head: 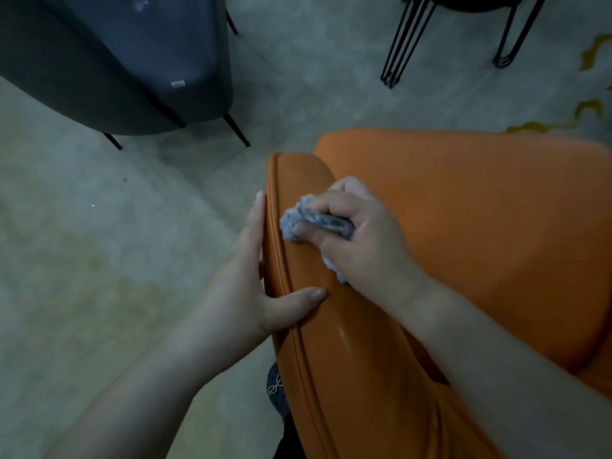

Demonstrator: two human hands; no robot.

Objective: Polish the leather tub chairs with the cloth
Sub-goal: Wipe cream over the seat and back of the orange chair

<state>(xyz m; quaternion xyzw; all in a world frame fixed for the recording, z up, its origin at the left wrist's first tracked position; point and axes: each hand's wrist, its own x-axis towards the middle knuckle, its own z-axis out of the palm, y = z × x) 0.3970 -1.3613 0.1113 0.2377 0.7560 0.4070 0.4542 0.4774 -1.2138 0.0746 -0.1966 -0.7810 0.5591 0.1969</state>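
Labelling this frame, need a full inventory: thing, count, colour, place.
orange chair: 1, orange leather, right and centre, seen from above over its back rim
grey chair: 1, dark grey-blue, thin black legs, top left
wire legs: 2 sets in view, black, top right; what they hold up is cut off
floor: 1, pale grey-green, yellowish marks at right edge
cloth: 1, grey, bunched, pressed on the orange chair's rim
dark garment: 1, black with pale dots, bottom centre
left hand: 1, gripping the rim's outer edge, thumb on top
right hand: 1, fingers closed on the cloth
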